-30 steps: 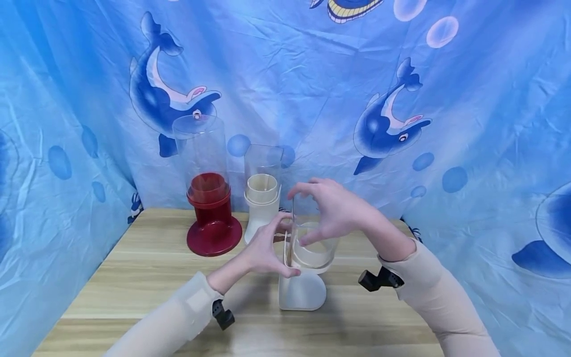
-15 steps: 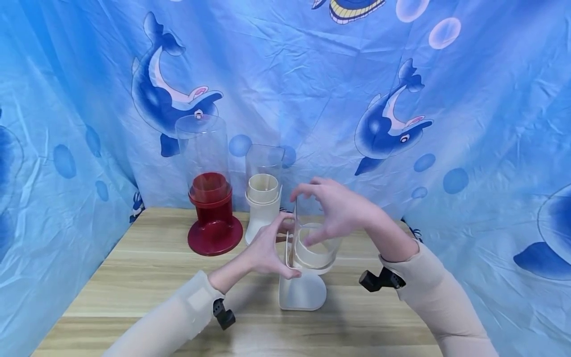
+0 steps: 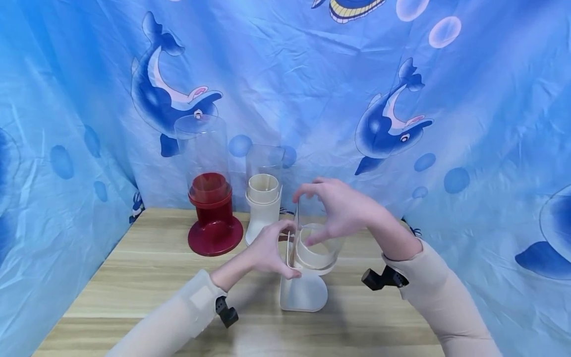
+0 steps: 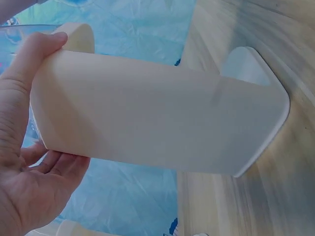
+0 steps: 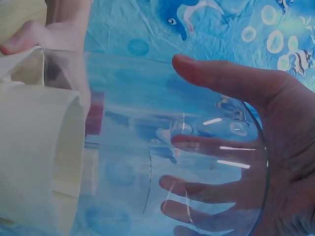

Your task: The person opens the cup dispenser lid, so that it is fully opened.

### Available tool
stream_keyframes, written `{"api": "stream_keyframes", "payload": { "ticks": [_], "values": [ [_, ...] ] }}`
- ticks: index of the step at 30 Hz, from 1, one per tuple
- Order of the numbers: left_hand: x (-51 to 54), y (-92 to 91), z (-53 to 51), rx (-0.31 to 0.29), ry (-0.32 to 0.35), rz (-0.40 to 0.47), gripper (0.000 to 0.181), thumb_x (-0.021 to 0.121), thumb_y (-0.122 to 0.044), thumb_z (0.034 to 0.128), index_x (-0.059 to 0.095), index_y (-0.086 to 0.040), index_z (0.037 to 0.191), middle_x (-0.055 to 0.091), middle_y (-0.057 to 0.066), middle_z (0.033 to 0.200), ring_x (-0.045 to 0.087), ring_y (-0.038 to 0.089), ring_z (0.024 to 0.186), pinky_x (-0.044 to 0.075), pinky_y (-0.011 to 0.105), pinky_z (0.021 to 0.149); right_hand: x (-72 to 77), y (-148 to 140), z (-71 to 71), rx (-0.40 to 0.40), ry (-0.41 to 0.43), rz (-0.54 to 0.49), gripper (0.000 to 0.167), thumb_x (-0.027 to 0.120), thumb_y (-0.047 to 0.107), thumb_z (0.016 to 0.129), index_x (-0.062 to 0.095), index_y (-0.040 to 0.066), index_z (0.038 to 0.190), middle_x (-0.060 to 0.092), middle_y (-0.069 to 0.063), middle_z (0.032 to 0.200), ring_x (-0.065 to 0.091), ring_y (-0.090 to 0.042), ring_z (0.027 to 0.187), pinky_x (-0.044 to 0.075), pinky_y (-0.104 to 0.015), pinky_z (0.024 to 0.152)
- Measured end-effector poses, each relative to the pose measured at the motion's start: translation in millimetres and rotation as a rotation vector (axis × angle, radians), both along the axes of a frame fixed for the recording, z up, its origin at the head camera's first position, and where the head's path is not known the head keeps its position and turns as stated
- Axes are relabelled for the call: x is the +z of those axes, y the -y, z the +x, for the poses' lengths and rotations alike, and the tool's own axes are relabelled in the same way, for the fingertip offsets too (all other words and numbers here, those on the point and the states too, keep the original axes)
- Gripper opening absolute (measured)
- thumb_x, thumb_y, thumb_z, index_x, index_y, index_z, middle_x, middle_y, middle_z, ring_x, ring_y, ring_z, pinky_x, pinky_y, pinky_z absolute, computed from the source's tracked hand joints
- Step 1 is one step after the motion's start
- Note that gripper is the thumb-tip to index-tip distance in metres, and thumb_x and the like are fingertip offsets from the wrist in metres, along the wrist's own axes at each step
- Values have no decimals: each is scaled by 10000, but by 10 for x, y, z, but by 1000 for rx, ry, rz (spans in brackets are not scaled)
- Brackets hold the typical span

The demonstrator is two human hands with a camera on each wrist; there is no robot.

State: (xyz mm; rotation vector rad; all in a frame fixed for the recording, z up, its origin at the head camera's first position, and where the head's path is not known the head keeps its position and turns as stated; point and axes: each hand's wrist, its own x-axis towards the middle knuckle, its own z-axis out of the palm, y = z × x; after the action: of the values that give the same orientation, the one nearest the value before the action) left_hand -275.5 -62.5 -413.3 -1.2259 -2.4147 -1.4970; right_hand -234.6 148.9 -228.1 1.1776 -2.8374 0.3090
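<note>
In the head view a white stand (image 3: 304,293) rests its rounded foot on the table and carries a ring-shaped collar. A clear plastic tube (image 5: 133,120) sits at that collar, its far rim toward my right palm. My left hand (image 3: 267,252) grips the upper end of the stand's flat back, thumb on one edge and fingers on the other, as the left wrist view shows on the white panel (image 4: 142,113). My right hand (image 3: 343,208) spans the tube's open end from above, thumb (image 5: 221,78) on one side and fingers spread along the other.
At the back left stands a red stand (image 3: 214,228) topped by a tall clear tube (image 3: 202,148). Beside it is a smaller white stand (image 3: 263,208) with a clear tube. The wooden table (image 3: 147,287) meets a blue dolphin-print cloth (image 3: 294,74) behind and at both sides.
Both hands and the top of the stand have shifted slightly to the right. My left fingers sit a little lower at the back panel. The grips look the same.
</note>
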Motion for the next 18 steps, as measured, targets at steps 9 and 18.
{"api": "stream_keyframes", "payload": {
  "ticks": [9,18],
  "values": [
    [29,3,-17,-6,-48,-46,876,1017,-295,546,588,-90,1282,661,14,1205,667,146,1123,614,310,1027,70,-31,-84,32,73,20,745,975,390,709,641,234,1356,672,-28,1314,644,-274,1234,580,-479,983],
    [38,4,-23,38,-41,-62,902,1033,-281,558,584,-81,1315,671,37,1233,671,174,1135,610,312,1035,64,46,55,-57,19,60,784,995,397,682,627,291,1366,632,-35,1326,589,-304,1226,551,-512,1002]
  ]
}}
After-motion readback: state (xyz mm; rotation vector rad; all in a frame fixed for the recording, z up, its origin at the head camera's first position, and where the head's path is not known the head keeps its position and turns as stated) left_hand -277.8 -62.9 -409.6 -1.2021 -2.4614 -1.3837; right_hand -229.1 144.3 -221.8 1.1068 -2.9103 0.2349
